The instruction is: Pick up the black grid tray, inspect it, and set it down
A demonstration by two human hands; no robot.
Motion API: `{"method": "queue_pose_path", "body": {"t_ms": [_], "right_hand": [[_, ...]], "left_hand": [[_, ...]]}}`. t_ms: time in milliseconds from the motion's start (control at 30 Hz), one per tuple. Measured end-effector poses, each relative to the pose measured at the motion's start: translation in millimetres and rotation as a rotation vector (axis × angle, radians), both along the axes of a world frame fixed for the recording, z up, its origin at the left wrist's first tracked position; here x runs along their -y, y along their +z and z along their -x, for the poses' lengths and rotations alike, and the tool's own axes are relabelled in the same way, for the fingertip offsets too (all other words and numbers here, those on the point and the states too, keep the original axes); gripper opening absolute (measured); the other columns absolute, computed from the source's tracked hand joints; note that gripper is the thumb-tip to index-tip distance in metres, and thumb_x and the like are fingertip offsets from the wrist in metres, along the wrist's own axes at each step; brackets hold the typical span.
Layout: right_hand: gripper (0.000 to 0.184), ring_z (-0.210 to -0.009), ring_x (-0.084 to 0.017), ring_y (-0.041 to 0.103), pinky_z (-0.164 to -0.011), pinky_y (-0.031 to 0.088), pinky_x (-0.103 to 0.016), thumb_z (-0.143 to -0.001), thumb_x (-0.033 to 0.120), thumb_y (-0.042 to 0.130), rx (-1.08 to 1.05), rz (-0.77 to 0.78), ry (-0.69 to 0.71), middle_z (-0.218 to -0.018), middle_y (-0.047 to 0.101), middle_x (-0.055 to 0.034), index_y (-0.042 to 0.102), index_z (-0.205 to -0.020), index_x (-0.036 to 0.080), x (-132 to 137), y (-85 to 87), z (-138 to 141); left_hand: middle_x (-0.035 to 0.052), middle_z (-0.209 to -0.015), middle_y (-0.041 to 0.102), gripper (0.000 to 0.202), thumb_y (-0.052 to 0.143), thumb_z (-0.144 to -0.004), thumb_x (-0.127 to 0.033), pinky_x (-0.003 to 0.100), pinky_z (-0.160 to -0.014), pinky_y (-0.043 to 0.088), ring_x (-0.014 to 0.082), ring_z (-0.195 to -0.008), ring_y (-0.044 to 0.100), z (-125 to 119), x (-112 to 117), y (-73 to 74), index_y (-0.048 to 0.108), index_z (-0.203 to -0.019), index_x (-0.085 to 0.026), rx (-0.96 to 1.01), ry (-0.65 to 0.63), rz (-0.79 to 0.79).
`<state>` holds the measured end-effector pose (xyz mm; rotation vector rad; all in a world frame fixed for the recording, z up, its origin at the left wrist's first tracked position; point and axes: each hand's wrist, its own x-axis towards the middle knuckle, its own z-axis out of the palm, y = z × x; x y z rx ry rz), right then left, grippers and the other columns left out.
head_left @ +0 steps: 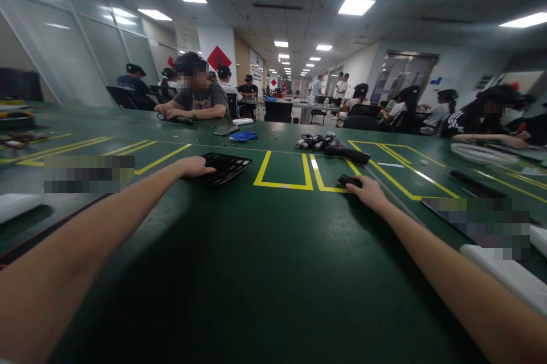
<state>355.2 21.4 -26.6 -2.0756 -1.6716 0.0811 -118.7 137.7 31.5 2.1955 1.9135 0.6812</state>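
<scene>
My left hand (197, 167) is closed on the near left edge of a flat black panel (226, 169). The panel has a grid of raised or recessed sections, and its exact kind is unclear. It is held at or just above the green table (273, 250); I cannot tell whether it touches. My right hand (370, 192) grips a small black object (349, 180) by the front corner of a yellow taped outline (333, 188). My fingers partly cover that object, and its kind does not show.
Beyond my hands lie a heap of black and silver cabled parts (316, 140), a long black object (348, 154) and blue gloves (244, 136). A white block (504, 273) is at the right. Across the table a person (199, 96) leans on the surface.
</scene>
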Motion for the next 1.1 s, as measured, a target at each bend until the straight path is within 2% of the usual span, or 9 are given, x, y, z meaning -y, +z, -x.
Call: {"method": "queue_pose_path", "body": {"t_ms": [167,300,433,533,700,800,933,967,1100], "right_hand": [[0.046,-0.106,-0.023,0.056,-0.095,0.042,-0.039,-0.078,0.035,0.054,-0.502,-0.065,0.277,-0.118,0.060,-0.0100,0.053,-0.120,0.016,38,16.1,72],[0.049,-0.112,-0.021,0.054,-0.100,0.040,-0.039,-0.076,0.034,0.058,-0.782,-0.015,0.548,-0.125,0.056,-0.0083,0.050,-0.123,0.020,67,19.6,116],[0.047,-0.114,-0.023,0.053,-0.103,0.038,-0.044,-0.075,0.036,0.062,-0.800,-0.094,0.730,-0.121,0.059,-0.0076,0.055,-0.118,0.021,76,4.8,124],[0.042,-0.113,-0.027,0.054,-0.102,0.040,-0.047,-0.075,0.040,0.060,-0.700,-0.158,0.768,-0.115,0.063,-0.0084,0.059,-0.113,0.020,73,-6.8,119],[0.041,-0.118,-0.030,0.052,-0.103,0.040,-0.046,-0.080,0.037,0.052,-0.500,-0.285,0.826,-0.124,0.059,-0.0115,0.060,-0.114,0.017,70,-8.8,121],[0.043,-0.124,-0.032,0.046,-0.105,0.037,-0.049,-0.081,0.034,0.048,-0.399,-0.321,0.832,-0.129,0.055,-0.0156,0.059,-0.116,0.012,69,-10.0,123],[0.047,-0.130,-0.032,0.039,-0.110,0.030,-0.050,-0.082,0.032,0.047,-0.220,-0.310,0.789,-0.134,0.049,-0.0185,0.053,-0.122,0.008,66,-16.3,118],[0.048,-0.131,-0.031,0.038,-0.110,0.029,-0.049,-0.083,0.031,0.046,-0.169,-0.296,0.807,-0.135,0.048,-0.0183,0.051,-0.125,0.008,66,-17.0,116],[0.046,-0.127,-0.023,0.045,-0.110,0.032,-0.043,-0.088,0.026,0.037,-0.053,-0.274,0.943,-0.135,0.050,-0.0153,0.046,-0.131,0.012,68,-14.7,110]], "left_hand": [[0.0043,-0.063,0.060,0.025,0.056,-0.077,-0.041,0.028,-0.059,0.042,0.0216,-0.066,0.059,-64,55,-0.3,0.057,-0.066,-0.018,0.009,-0.044,0.032],[0.0066,-0.083,0.063,0.029,0.045,-0.082,-0.043,0.028,-0.064,0.044,0.0212,-0.078,0.059,-122,109,-4.4,0.055,-0.086,-0.016,0.238,-0.300,-0.001],[0.0017,-0.074,0.055,0.041,0.044,-0.079,-0.054,0.027,-0.057,0.040,0.0176,-0.066,0.053,-152,140,-19.9,0.049,-0.092,-0.016,0.366,-0.537,0.053],[-0.0037,-0.065,0.045,0.038,0.047,-0.078,-0.052,0.026,-0.054,0.033,0.0144,-0.059,0.044,-157,148,-35.1,0.047,-0.093,-0.017,0.300,-0.596,0.033],[-0.0057,-0.064,0.038,0.034,0.054,-0.077,-0.043,0.027,-0.057,0.031,0.0131,-0.060,0.039,-158,155,-48.2,0.045,-0.098,-0.017,0.292,-0.577,0.039],[-0.0055,-0.064,0.039,0.030,0.057,-0.076,-0.037,0.025,-0.056,0.031,0.0117,-0.060,0.038,-157,157,-40.1,0.047,-0.096,-0.017,0.479,-0.525,0.171],[-0.0043,-0.063,0.040,0.003,0.046,-0.081,-0.015,0.021,-0.050,0.032,0.0077,-0.052,0.039,-150,153,-23.6,0.046,-0.083,-0.014,0.953,-0.271,0.495],[-0.0034,-0.063,0.043,0.004,0.044,-0.079,-0.010,0.020,-0.050,0.033,0.0070,-0.051,0.041,-148,152,-21.2,0.046,-0.080,-0.014,1.036,-0.210,0.542],[0.0004,-0.063,0.052,0.009,0.044,-0.084,-0.010,0.019,-0.046,0.037,0.0071,-0.049,0.048,-141,153,-19.5,0.048,-0.076,-0.012,1.058,-0.157,0.576]]}}
